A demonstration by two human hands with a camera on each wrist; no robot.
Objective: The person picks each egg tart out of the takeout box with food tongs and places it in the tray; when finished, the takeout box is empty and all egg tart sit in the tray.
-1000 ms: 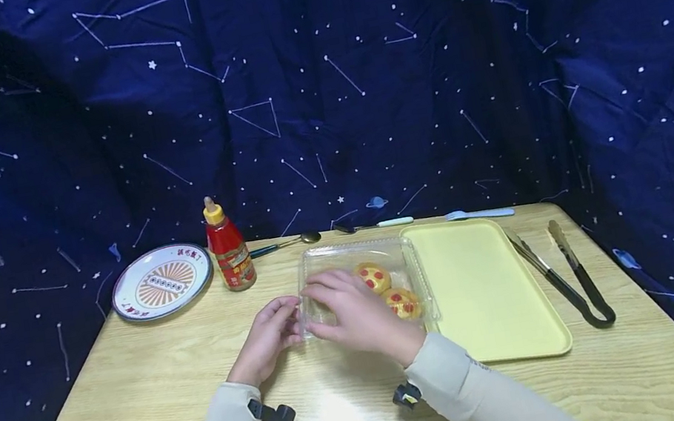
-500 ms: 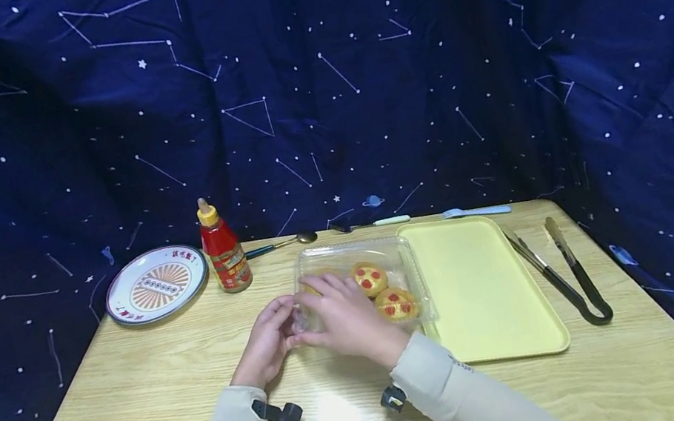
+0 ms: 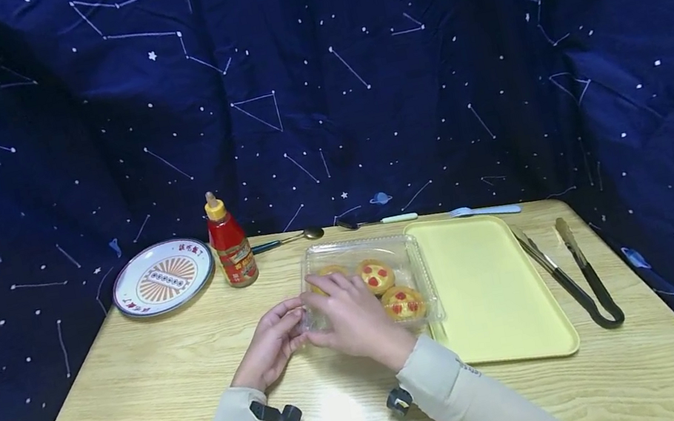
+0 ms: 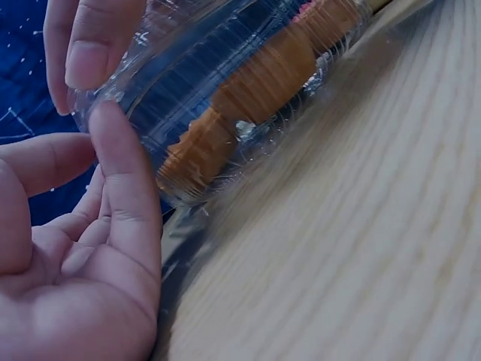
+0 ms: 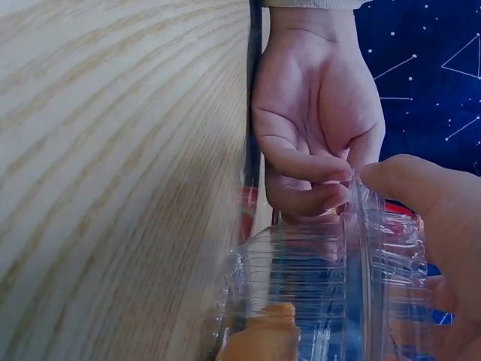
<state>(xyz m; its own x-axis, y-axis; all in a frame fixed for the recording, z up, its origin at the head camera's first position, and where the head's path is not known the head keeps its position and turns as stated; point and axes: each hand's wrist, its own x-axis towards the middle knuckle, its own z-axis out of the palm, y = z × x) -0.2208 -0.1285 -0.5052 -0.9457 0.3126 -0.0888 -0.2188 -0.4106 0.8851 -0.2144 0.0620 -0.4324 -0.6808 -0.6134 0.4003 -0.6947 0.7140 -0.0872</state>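
Observation:
A clear plastic clamshell box [image 3: 394, 251] sits mid-table with its lid down over several round golden pastries [image 3: 404, 303] with red spots. At the box's left edge, my left hand [image 3: 271, 346] pinches the rim between thumb and fingers. My right hand [image 3: 356, 320] reaches over the lid's left part, its fingers curled on top and its thumb at the rim beside the left fingers. The right wrist view shows that thumb [image 5: 406, 180] right at the layered rim. One pastry is partly hidden behind the right hand.
A yellow tray [image 3: 493, 288] lies right of the box, under its edge, with black-handled tongs [image 3: 570, 290] beyond. A red sauce bottle [image 3: 234, 251] and a patterned plate [image 3: 162, 279] stand at left. Spoon [image 3: 288, 239], fork [image 3: 379, 221] and blue fork [image 3: 486, 211] line the back.
My right hand has shifted slightly left, toward the left hand at the box's edge, uncovering more of the back-left pastry. The lid stays down.

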